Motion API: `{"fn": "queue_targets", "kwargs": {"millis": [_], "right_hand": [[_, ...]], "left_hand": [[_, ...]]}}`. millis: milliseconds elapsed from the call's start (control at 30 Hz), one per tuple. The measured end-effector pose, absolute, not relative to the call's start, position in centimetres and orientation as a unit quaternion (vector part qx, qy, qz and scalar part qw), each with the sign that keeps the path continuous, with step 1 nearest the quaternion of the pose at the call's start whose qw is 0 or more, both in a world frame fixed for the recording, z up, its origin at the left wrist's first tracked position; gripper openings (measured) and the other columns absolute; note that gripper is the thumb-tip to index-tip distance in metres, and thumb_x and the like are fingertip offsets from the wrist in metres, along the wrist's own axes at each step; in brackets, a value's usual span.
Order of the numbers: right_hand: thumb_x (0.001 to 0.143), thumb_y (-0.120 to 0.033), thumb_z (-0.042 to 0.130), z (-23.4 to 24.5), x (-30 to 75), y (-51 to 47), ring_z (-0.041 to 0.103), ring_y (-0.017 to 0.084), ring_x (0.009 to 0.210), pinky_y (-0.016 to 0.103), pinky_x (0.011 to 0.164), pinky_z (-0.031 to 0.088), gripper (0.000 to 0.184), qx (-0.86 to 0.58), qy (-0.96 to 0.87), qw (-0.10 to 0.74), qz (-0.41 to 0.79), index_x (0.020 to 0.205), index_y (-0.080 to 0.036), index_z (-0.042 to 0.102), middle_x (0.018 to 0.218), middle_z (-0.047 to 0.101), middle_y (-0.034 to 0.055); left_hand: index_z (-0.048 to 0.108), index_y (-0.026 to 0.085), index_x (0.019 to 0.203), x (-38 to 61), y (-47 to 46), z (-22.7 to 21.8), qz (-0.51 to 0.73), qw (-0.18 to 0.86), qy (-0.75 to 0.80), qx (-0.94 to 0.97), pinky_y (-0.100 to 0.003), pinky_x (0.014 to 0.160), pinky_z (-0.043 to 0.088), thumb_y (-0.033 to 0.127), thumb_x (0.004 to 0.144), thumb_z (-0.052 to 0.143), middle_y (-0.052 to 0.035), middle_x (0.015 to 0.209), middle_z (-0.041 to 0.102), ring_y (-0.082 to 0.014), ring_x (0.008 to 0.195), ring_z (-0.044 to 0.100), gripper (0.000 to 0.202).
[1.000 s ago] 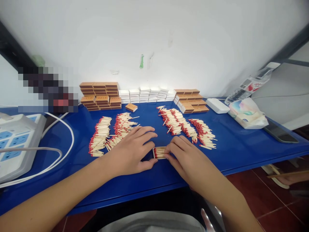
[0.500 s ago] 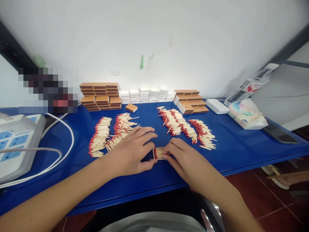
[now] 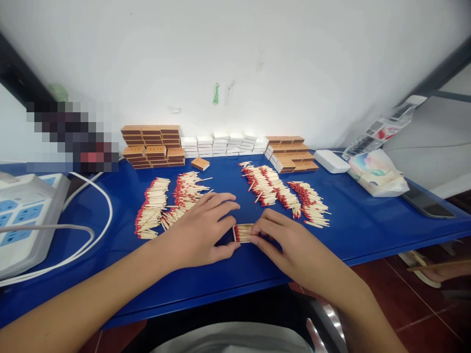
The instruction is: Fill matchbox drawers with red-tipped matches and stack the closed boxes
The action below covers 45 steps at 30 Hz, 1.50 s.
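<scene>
An open matchbox tray (image 3: pixel 234 234) lies on the blue table between my hands, packed with red-headed matches (image 3: pixel 243 233) whose heads point left. My left hand (image 3: pixel 206 223) has its thumb and index finger at the two corners of the tray's left end, holding it, while the other fingers stretch out above. At the right end, the thumb and fingers of my right hand (image 3: pixel 274 235) pinch together over the plain ends of the matches and cover that end of the tray. Loose match piles lie beyond on the left (image 3: pixel 152 208) and right (image 3: pixel 309 203).
Brown matchbox covers stand stacked at back left (image 3: pixel 152 147) and back right (image 3: pixel 290 154), with white trays (image 3: pixel 221 145) between them. One matchbox (image 3: pixel 200 164) lies in front. A power strip (image 3: pixel 33 215) with cables is at left; a tissue pack (image 3: pixel 377 174) and phone (image 3: pixel 429 202) at right.
My right hand has shifted slightly right along the tray, so a little more of the matches shows. My left hand and the tray have stayed in place.
</scene>
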State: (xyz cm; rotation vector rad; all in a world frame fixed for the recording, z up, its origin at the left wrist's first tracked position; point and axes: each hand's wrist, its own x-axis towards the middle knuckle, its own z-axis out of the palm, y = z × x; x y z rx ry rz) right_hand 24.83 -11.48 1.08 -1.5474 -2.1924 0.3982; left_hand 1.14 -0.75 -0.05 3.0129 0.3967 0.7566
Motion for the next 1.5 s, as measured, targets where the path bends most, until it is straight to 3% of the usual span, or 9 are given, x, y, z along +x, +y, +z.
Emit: {"fn": "queue_targets", "kwargs": {"millis": [167, 333, 500, 733, 1033, 1333, 1500], "right_hand": [[0.113, -0.024, 0.054, 1.0, 25.6, -11.0, 0.069, 0.02, 0.087, 0.034, 0.077, 0.055, 0.018, -0.569, -0.779, 0.236, 0.114, 0.101, -0.025, 0.067, 0.1, 0.071, 0.0037], [0.108, -0.027, 0.059, -0.6, 29.1, -9.4, 0.066, 0.023, 0.076, 0.037, 0.067, 0.047, 0.014, -0.653, -0.702, 0.272, -0.086, 0.098, -0.024, 0.068, 0.091, 0.071, 0.005], [0.106, -0.022, 0.058, -2.5, 31.3, -8.1, 0.067, 0.032, 0.101, 0.046, 0.087, 0.054, 0.015, -0.625, -0.729, 0.242, -0.137, 0.106, -0.021, 0.072, 0.102, 0.071, 0.0115], [0.11, -0.024, 0.057, -2.7, 31.0, -7.4, 0.06, 0.033, 0.101, 0.052, 0.094, 0.052, 0.016, -0.606, -0.753, 0.223, -0.128, 0.102, -0.019, 0.07, 0.1, 0.068, 0.0123], [0.112, -0.023, 0.056, -2.8, 31.4, -7.7, 0.057, 0.03, 0.095, 0.048, 0.092, 0.049, 0.016, -0.59, -0.774, 0.191, -0.126, 0.099, -0.02, 0.065, 0.099, 0.066, 0.0104], [0.113, -0.023, 0.054, -1.1, 29.3, -9.5, 0.058, 0.028, 0.095, 0.043, 0.089, 0.048, 0.016, -0.567, -0.785, 0.232, -0.091, 0.099, -0.023, 0.061, 0.101, 0.068, 0.0086], [0.112, -0.018, 0.057, 0.0, 26.3, -11.0, 0.056, 0.027, 0.094, 0.041, 0.087, 0.046, 0.016, -0.536, -0.814, 0.207, -0.082, 0.098, -0.021, 0.063, 0.099, 0.067, 0.0078]], "left_hand": [[0.076, 0.017, 0.104, 1.1, -0.8, -0.1, 0.242, 0.011, 0.129, 0.962, -0.062, 0.122, 0.051, 0.037, 0.101, 0.073, -0.0175, 0.14, 0.074, -0.0393, 0.147, 0.06, 0.021], [0.075, 0.017, 0.103, 1.1, -0.8, -0.1, 0.241, 0.003, 0.13, 0.962, -0.06, 0.121, 0.052, 0.039, 0.103, 0.07, -0.0172, 0.14, 0.075, -0.0381, 0.146, 0.061, 0.022], [0.075, 0.016, 0.104, 1.1, -0.7, -0.1, 0.239, 0.002, 0.13, 0.962, -0.06, 0.121, 0.053, 0.039, 0.104, 0.069, -0.0173, 0.139, 0.075, -0.0385, 0.147, 0.061, 0.023], [0.074, 0.017, 0.103, 1.2, -0.6, -0.3, 0.239, -0.001, 0.132, 0.962, -0.06, 0.121, 0.052, 0.04, 0.104, 0.069, -0.0169, 0.14, 0.075, -0.0386, 0.147, 0.061, 0.024], [0.075, 0.016, 0.104, 1.1, -0.6, -0.2, 0.241, 0.002, 0.129, 0.962, -0.061, 0.121, 0.052, 0.039, 0.104, 0.069, -0.0171, 0.139, 0.075, -0.0389, 0.146, 0.061, 0.024], [0.075, 0.017, 0.104, 1.1, -0.6, -0.3, 0.242, -0.005, 0.131, 0.961, -0.06, 0.12, 0.053, 0.04, 0.104, 0.069, -0.0163, 0.14, 0.076, -0.0387, 0.146, 0.061, 0.024], [0.075, 0.015, 0.103, 1.2, -0.7, -0.2, 0.248, -0.008, 0.125, 0.961, -0.06, 0.119, 0.053, 0.039, 0.103, 0.069, -0.0165, 0.138, 0.076, -0.0391, 0.145, 0.062, 0.024]]}}
